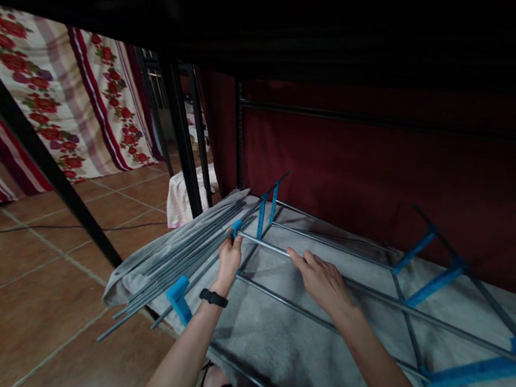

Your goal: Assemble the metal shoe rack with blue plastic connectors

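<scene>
A frame of thin grey metal tubes joined by blue plastic connectors lies on a grey blanket [285, 344]. My left hand [230, 257], with a black band on the wrist, is closed around a blue connector [237, 226] at the tube's left end. Stretched over the long metal tube [265, 244], my right hand [320, 280] grips it with thumb and fingers; its underside is hidden. Another blue connector [179, 291] sits left of my left forearm. At the right, larger blue connectors [473, 372] join the far ends of the tubes.
Several loose metal tubes [171, 264] lie bundled at the blanket's left edge. Black metal posts [184, 138] and a dark overhead panel enclose the space. A dark red cloth [362, 170] hangs behind. Left are a tiled floor [54, 280], a cable, and a flowered curtain [60, 95].
</scene>
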